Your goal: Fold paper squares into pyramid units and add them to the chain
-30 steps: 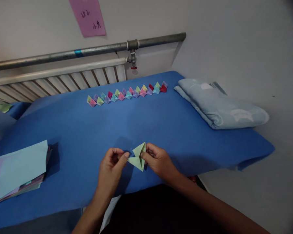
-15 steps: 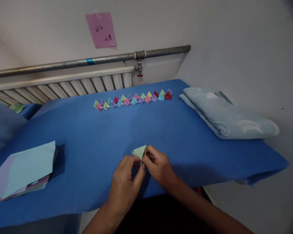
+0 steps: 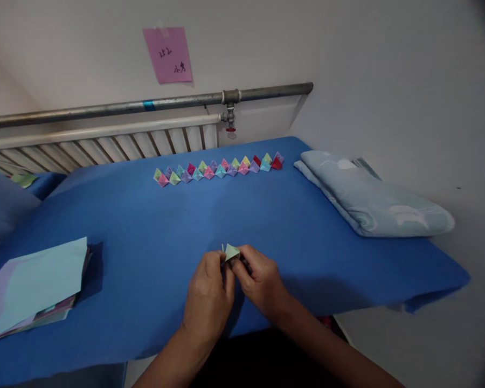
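Note:
A small folded piece of pale green paper point(image 3: 231, 251) is held between my two hands, just above the blue-covered surface near its front edge. My left hand point(image 3: 209, 288) pinches its left side between thumb and fingers. From the right, my right hand point(image 3: 259, 277) grips it, thumb in front and fingers curled behind. The fingers hide the lower part of the paper. Farther back lie two staggered rows of small folded paper pieces point(image 3: 220, 170) in green, pink, purple, blue and red.
A stack of coloured paper sheets point(image 3: 44, 285) lies at the left on the blue cloth point(image 3: 145, 231). At the right is a folded light-blue blanket point(image 3: 372, 196). Behind stand a white radiator point(image 3: 141, 137) and a metal pipe point(image 3: 186, 101); a pink note point(image 3: 168, 56) is taped above.
My left fingers have closed in on the green paper, which now shows less and is turned differently. The view has shifted slightly; the other things stay in place.

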`<state>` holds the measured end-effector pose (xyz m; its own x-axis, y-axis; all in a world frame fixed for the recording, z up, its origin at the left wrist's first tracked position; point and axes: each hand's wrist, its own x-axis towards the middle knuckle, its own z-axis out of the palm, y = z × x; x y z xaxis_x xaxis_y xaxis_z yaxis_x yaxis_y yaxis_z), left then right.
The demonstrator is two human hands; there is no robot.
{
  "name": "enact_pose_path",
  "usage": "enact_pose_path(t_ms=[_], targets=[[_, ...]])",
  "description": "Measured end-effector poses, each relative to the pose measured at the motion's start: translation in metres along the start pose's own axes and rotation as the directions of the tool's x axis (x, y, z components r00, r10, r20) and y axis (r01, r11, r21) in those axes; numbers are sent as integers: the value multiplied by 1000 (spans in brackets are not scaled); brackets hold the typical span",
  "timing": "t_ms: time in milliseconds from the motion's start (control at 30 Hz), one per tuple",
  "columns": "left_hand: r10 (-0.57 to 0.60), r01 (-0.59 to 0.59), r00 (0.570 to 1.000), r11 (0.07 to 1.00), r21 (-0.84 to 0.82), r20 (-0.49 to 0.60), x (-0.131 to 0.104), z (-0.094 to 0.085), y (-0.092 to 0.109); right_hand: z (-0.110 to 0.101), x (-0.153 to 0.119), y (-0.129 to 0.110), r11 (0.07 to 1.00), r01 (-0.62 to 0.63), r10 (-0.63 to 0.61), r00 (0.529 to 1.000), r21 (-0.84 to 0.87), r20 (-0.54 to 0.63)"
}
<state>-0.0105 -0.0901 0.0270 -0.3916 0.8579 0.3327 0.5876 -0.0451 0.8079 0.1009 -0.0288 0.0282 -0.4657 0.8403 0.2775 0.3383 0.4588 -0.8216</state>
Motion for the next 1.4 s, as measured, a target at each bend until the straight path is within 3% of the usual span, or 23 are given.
enact_pose_path(t_ms=[267, 367, 567, 833, 1000, 1133, 1300, 1400], targets=[[89, -86, 994, 995, 46, -62, 5, 4, -9, 5, 3, 9, 999, -46, 46, 999, -3, -8], [76, -73, 995, 996, 57, -64, 3, 4, -9, 7, 6, 13, 1000, -23, 23, 1000, -17, -17], [19, -26, 996, 997, -78, -87, 0, 5, -8, 8, 10, 16, 999, 25, -26, 1000, -37, -13], [21, -25, 999, 996, -85, -48, 3, 4, -6, 9, 5, 18, 997, 80, -79, 995, 7, -67], [-125, 125, 992, 987, -102, 6, 5, 0, -2, 9, 0, 17, 991, 104, -99, 993, 78, -68], [-230, 244, 969, 941, -236, 85, 6, -3, -3, 5, -5, 15, 980, 93, -82, 994, 173, -74], [-316, 400, 915, 780, -481, 249, 7, -8, -2, 4, -8, 14, 928, -64, 82, 996, 366, -34], [-342, 450, 893, 700, -555, 293, 8, -12, 0, 7, -8, 13, 859, -165, 189, 982, 484, 1]])
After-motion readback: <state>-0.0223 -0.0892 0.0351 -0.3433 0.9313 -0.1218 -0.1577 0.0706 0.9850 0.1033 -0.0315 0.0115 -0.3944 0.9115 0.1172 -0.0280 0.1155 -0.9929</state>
